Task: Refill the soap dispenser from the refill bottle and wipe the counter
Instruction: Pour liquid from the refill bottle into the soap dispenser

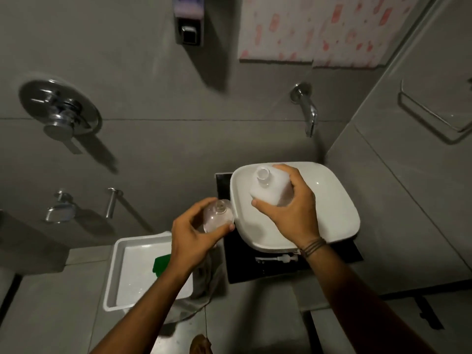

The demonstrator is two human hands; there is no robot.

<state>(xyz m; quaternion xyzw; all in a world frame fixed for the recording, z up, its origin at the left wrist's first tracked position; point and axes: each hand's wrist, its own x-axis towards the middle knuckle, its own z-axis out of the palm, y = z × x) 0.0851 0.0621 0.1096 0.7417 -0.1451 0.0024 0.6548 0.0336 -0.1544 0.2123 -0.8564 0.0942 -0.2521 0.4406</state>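
Right hand (293, 213) grips white plastic refill bottle (272, 186), mouth up-left of clear round dispenser (217, 217) held in left hand (191, 238).

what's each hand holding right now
Left hand: closed on the clear soap dispenser.
Right hand: closed on the white refill bottle, cap off.

No legible text, label, brand or number anywhere: none on the white refill bottle (272, 186), the clear soap dispenser (219, 217), or the wall-mounted dispenser (188, 20).
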